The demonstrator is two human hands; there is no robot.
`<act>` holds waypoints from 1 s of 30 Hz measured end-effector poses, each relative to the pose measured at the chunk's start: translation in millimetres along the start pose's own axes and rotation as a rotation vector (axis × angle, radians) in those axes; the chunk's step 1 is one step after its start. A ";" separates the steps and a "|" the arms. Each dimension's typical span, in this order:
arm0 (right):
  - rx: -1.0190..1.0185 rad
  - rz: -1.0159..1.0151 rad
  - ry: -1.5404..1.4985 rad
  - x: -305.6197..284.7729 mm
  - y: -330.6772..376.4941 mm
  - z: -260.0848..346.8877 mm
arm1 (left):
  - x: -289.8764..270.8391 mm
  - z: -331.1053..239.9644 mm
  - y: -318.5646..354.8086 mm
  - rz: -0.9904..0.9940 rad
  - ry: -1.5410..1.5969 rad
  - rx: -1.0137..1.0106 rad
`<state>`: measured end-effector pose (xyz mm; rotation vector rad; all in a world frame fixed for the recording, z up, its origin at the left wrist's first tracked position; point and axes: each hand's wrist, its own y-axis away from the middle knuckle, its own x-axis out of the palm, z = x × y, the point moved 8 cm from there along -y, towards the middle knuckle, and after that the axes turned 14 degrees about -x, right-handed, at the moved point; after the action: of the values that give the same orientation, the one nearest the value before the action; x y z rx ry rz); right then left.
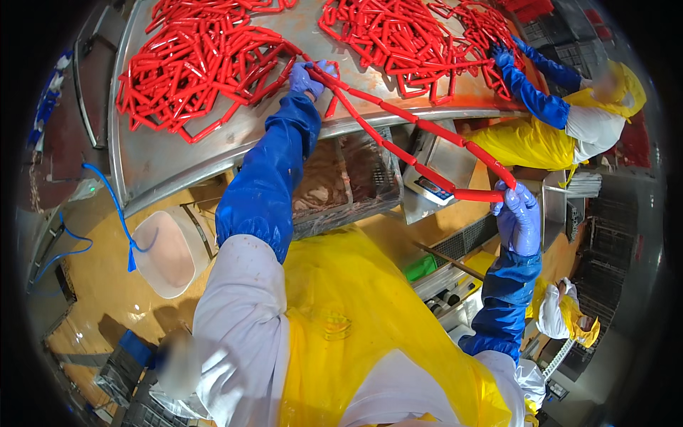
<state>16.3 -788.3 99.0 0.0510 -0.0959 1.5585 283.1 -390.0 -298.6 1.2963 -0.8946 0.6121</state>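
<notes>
A chain of red sausage links (437, 129) stretches in a doubled loop between my two gloved hands. My left hand (307, 78), in a purple glove, closes round the links at the table's front edge, beside a large heap of linked red sausages (192, 71). Out to the right, away from the table, my right hand (518, 215) pinches the loop's far end, with the links held in the air. Blue sleeve covers reach up both my forearms. A second sausage heap (391, 46) lies further right on the metal table (249, 135).
At the table's right end a co-worker in a yellow apron (526, 142) handles more sausages. Below the edge stand a plastic-lined crate (341, 181) and a scale (432, 188). A white tub (167, 252) and a blue hose (114, 188) are at left. Another person (565, 313) is lower right.
</notes>
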 end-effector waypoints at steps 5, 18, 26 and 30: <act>0.073 -0.151 0.009 -53.0 7.0 -27.1 | 42.9 -19.6 -10.1 0.156 -0.005 0.015; 0.212 -0.061 0.061 -37.9 -178.4 -274.1 | 55.9 -236.9 191.5 0.202 -0.228 0.469; -0.024 0.616 0.448 226.6 -183.4 -304.0 | 31.0 -126.8 270.7 0.098 -0.717 0.370; 0.672 0.617 -0.258 340.3 -110.9 -317.4 | 3.1 -56.1 264.2 -0.027 -0.826 0.239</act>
<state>139.6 -421.2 -181.8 0.8168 0.2357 2.1324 81.8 -284.1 -153.0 1.8163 -1.4975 0.1368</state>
